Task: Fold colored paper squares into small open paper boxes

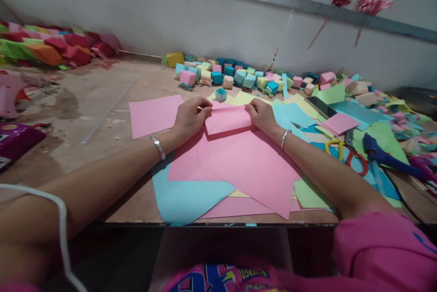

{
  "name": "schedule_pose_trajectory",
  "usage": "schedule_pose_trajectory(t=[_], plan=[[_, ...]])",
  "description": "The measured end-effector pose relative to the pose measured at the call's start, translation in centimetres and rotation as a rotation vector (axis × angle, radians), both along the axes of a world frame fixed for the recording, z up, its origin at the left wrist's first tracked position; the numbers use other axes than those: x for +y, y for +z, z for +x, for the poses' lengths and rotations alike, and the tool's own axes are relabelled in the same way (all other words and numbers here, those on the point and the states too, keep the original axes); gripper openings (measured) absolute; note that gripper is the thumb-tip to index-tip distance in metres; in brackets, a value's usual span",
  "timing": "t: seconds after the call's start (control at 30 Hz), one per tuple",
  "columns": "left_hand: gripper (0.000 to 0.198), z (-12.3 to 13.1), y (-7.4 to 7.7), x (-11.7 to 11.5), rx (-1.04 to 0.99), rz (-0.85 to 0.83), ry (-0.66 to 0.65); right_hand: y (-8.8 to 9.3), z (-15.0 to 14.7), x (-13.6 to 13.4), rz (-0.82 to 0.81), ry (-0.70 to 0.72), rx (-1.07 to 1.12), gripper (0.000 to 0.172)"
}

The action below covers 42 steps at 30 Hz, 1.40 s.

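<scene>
A piece of pink paper (228, 120) is stretched between my two hands, bent over along its far edge. My left hand (191, 118) pinches its left end between thumb and fingers. At the other end, my right hand (263, 116) grips it with thumb and curled fingers. Underneath lie larger pink sheets (252, 169) and a light blue sheet (191, 198), spread toward the table's front edge. Another pink sheet (152, 113) rests on the table just left of my left hand. A small open light blue paper box (221, 94) stands beyond the held paper.
Small paper boxes (218, 78) line the wall. To the right are scissors (350, 151), a blue-handled glue gun (392, 157), a dark phone (321, 106) and scattered paper. A clear stick (108, 112) lies on the left, near a purple object (20, 141). A white cable (62, 223) crosses my left arm.
</scene>
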<state>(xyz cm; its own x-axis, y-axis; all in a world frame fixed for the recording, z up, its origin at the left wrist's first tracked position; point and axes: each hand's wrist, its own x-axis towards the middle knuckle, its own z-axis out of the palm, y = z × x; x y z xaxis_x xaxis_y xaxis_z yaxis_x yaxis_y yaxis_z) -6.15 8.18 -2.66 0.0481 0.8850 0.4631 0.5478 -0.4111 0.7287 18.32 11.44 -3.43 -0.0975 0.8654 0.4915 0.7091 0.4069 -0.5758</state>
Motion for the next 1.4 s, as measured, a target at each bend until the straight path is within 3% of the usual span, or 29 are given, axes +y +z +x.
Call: schedule_pose_trajectory(t=[0.27, 0.5, 0.63, 1.0, 1.2, 1.4], plan=[[0.009, 0.0, -0.2, 0.3, -0.057, -0.012, -0.018, 0.4, 0.3, -0.7, 0.184, 0.045, 0.113, 0.022], [0.034, 0.3, 0.7, -0.5, -0.108, -0.092, -0.067, 0.7, 0.4, -1.2, 0.18, 0.016, 0.153, 0.023], [0.022, 0.4, 1.2, -0.9, -0.203, -0.244, -0.087, 0.9, 0.2, -1.1, 0.118, 0.037, 0.155, 0.022], [0.013, 0.6, 1.3, -1.2, -0.399, -0.241, -0.074, 0.7, 0.3, -0.8, 0.15, 0.107, 0.184, 0.02], [0.015, 0.0, 2.4, -1.3, -0.245, -0.373, -0.209, 1.4, -0.4, -1.7, 0.043, 0.159, 0.294, 0.022], [0.03, 0.9, 4.8, -2.9, 0.291, -0.183, -0.247, 2.4, -2.0, -4.2, 0.028, 0.297, 0.167, 0.022]])
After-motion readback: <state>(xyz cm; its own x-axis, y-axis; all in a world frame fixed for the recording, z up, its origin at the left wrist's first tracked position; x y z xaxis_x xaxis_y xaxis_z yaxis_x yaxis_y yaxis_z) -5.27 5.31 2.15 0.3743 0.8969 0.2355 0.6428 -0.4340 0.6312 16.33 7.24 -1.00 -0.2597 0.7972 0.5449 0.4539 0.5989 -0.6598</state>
